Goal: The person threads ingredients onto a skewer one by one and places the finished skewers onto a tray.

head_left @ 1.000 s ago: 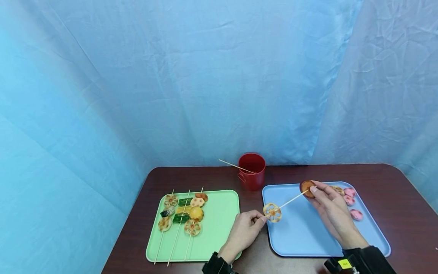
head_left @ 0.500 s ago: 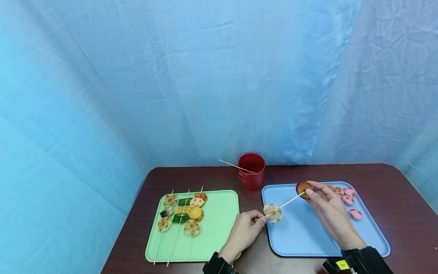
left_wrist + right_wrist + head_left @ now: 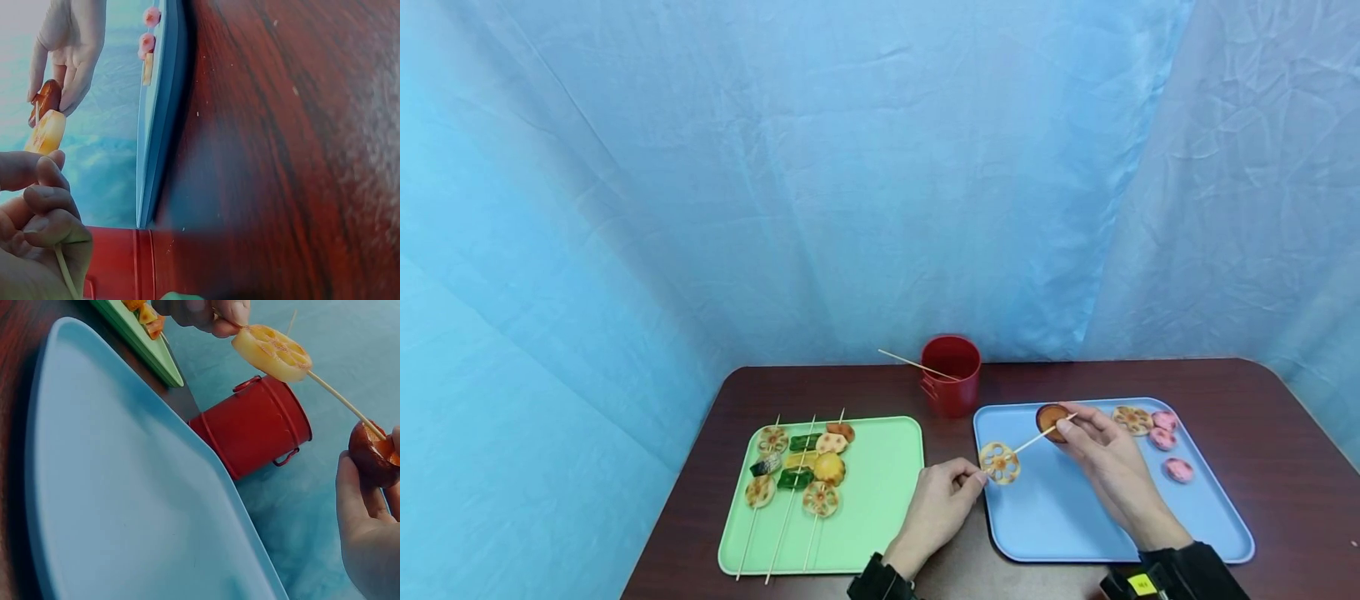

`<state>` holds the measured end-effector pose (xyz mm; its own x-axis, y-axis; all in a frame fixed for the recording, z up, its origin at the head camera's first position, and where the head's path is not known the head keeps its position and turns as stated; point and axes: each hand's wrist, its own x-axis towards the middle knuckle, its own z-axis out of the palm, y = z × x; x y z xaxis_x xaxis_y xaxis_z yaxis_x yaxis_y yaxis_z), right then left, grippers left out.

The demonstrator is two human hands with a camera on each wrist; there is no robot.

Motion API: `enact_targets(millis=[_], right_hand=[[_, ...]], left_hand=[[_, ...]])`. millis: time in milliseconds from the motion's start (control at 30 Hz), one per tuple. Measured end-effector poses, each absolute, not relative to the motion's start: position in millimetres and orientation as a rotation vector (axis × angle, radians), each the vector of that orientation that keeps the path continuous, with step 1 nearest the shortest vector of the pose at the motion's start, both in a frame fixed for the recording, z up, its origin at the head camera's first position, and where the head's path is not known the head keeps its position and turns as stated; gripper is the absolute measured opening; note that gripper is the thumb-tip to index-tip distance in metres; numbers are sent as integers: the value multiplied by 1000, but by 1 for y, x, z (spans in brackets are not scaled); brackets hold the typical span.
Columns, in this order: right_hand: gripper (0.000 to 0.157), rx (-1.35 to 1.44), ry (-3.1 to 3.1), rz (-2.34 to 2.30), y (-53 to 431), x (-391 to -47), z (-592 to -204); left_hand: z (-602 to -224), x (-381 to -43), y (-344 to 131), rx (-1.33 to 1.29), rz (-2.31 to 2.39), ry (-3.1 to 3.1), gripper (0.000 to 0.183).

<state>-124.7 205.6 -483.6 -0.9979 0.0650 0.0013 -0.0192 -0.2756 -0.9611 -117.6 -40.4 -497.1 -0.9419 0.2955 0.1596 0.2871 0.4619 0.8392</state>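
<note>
My left hand (image 3: 942,504) pinches a thin wooden skewer (image 3: 1032,438) just below a lotus root slice (image 3: 999,463) threaded on it. In the left wrist view, the skewer's lower end comes out under the curled fingers of that hand (image 3: 44,219). My right hand (image 3: 1116,475) holds a brown, dome-shaped piece like a mushroom cap (image 3: 1051,419) between thumb and fingers, above the blue tray. The skewer runs into the brown piece (image 3: 369,456) in the right wrist view. From the head, its tip shows past the piece, near my right thumb.
The blue tray (image 3: 1045,525) carries a lotus slice (image 3: 1132,420) and several pink pieces (image 3: 1179,470). On the green tray (image 3: 880,533) lie 3 loaded skewers (image 3: 801,471). A red bucket (image 3: 951,396) with a stick leaning in it stands behind, before a blue curtain (image 3: 880,167).
My right hand and the brown piece have moved left along the skewer, toward the lotus slice. More of the skewer's tip shows beyond the piece. My left hand has hardly moved.
</note>
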Motion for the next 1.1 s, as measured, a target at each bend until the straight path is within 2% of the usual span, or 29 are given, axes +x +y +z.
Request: enact_targets(millis=[333, 667, 1100], right_hand=[[31, -100, -1928, 2438, 195, -125, -487], [49, -111, -2100, 2410, 179, -122, -486], [61, -105, -2155, 2341, 191, -124, -489]], left_hand=[[-499, -118, -39, 546, 1534, 2722, 14], [-495, -117, -33, 589, 1598, 2672, 17], [-498, -119, -37, 555, 1600, 2701, 14]])
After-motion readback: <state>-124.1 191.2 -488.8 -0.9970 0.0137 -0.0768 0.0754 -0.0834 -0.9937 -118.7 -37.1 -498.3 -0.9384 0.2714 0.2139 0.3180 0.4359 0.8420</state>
